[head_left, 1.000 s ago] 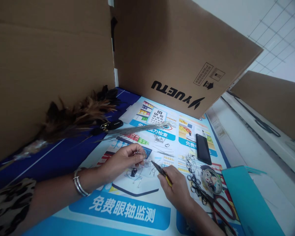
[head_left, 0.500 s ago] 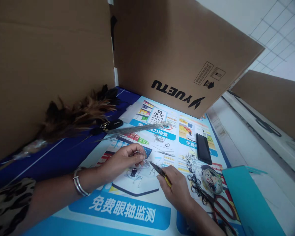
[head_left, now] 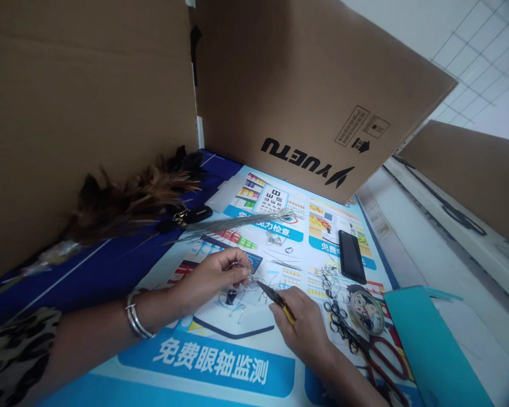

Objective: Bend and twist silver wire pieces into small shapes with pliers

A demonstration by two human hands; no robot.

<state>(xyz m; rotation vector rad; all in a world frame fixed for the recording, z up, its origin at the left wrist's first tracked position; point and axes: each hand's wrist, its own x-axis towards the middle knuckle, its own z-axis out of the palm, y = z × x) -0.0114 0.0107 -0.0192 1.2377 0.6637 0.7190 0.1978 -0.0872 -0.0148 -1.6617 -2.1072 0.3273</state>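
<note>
My left hand (head_left: 210,277) is closed in a pinch on a small bent wire piece (head_left: 240,265), held just above the printed poster (head_left: 220,362). My right hand (head_left: 302,325) grips yellow-handled pliers (head_left: 274,296); their dark tips point left and reach the wire piece at my left fingertips. A silver bangle (head_left: 134,320) sits on my left wrist. More bent wire pieces (head_left: 237,308) lie on the poster just below my hands.
A bundle of long straight wires (head_left: 241,221), a feather duster (head_left: 127,203), a black phone (head_left: 350,256), a round tin of small rings (head_left: 366,311), red-handled scissors (head_left: 384,362) and a teal folder (head_left: 428,345) lie around. Cardboard walls (head_left: 314,85) stand behind.
The plier tips have moved left, closing the gap to the wire piece in my left hand. My left hand has barely moved.
</note>
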